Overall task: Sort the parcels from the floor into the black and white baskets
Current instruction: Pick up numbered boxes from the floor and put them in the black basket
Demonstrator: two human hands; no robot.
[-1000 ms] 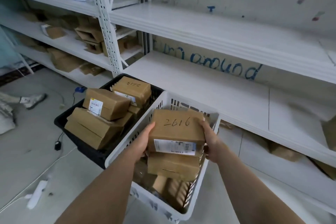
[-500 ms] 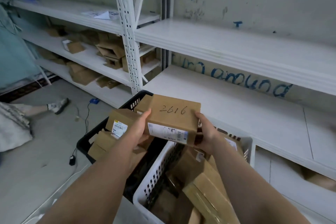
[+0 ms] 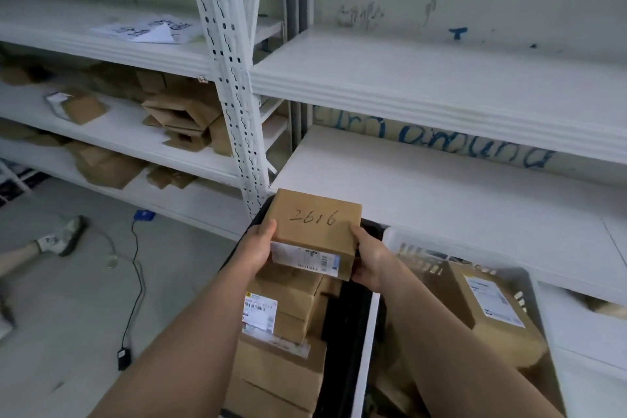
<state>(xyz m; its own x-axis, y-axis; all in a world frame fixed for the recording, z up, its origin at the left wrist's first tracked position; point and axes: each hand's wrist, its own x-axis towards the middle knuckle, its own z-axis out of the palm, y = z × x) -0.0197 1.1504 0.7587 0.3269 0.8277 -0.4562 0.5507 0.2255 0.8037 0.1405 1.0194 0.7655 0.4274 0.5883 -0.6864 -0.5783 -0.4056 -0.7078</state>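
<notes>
A brown cardboard parcel point(image 3: 314, 224) marked "2616", with a white label on its near side, is held up between both hands. My left hand point(image 3: 256, 248) grips its left edge and my right hand point(image 3: 368, 260) grips its right edge. It hovers over the far end of the black basket point(image 3: 342, 319), which holds several stacked brown parcels point(image 3: 281, 343). To the right stands the white basket point(image 3: 393, 234) with a large labelled parcel point(image 3: 488, 312) inside.
White metal shelving point(image 3: 441, 193) runs behind the baskets, with an upright post point(image 3: 230, 78). Loose cardboard boxes point(image 3: 183, 119) lie on the left shelves. A black cable point(image 3: 134, 282) and a person's shoe point(image 3: 64, 236) are on the grey floor at left.
Both hands lifted the "2616" parcel off the white basket's stack and carried it left, so it now hangs over the black basket. My view shifted upward and left.
</notes>
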